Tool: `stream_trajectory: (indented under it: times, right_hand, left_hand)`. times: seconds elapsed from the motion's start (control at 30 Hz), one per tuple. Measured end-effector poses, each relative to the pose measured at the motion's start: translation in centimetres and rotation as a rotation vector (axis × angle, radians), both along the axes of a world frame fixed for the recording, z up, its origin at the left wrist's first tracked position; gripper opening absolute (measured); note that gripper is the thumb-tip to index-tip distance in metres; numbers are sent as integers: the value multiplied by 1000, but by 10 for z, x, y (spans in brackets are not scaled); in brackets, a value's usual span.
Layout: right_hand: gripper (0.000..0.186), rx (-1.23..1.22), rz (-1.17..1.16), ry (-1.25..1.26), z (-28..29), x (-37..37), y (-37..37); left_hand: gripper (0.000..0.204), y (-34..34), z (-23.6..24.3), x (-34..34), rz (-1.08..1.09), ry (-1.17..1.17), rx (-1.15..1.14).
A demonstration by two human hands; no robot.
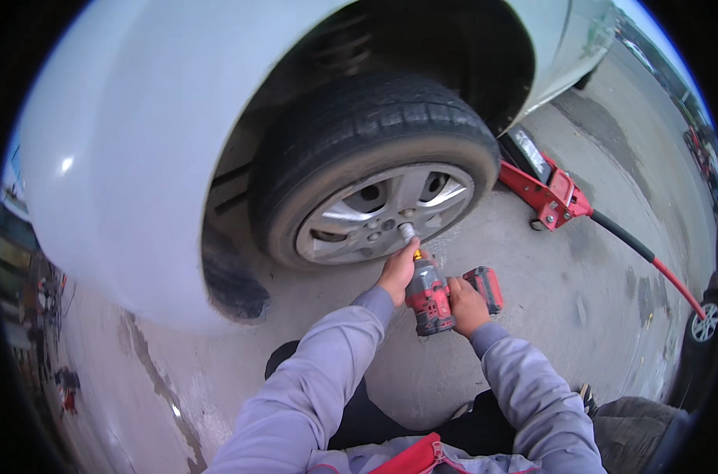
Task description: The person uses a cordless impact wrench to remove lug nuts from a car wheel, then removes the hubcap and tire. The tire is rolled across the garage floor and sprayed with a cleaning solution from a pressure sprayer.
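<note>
A red and black cordless impact wrench (pixel 428 299) points at the hub of a car wheel (pixel 375 170). Its silver socket (pixel 407 232) meets the wheel at a lug nut position near the hub; whether it is seated cannot be seen. My right hand (pixel 467 306) is closed around the wrench's handle, with the red battery (pixel 485 289) beyond it. Along the wrench's front end, just behind the socket, my left hand (pixel 399 271) closes on it. The silver multi-spoke rim (pixel 410 189) carries a black tire (pixel 375 118).
The white car's fender (pixel 154 158) arches over the wheel at the left. To the right, a red floor jack (pixel 550 193) reaches under the car, its long handle (pixel 651 261) slanting toward another wheel (pixel 704 322). Concrete floor (pixel 564 316) lies below. A grey-trousered leg (pixel 635 430) shows at lower right.
</note>
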State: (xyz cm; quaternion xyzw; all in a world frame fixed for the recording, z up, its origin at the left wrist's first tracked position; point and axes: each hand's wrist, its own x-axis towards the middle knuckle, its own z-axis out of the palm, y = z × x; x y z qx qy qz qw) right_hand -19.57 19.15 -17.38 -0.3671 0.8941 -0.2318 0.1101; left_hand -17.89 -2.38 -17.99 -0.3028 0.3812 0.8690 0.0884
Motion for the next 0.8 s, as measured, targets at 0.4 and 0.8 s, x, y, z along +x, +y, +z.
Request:
stream_trajectory:
  times: [0.4, 0.8]
  right_hand:
    - [22, 57, -4, 333, 25, -5, 0]
    - [10, 34, 30, 247, -2, -24, -2]
  left_hand:
    - [35, -6, 8, 9, -14, 230, 125]
    - [27, 11, 12, -7, 99, -28, -221]
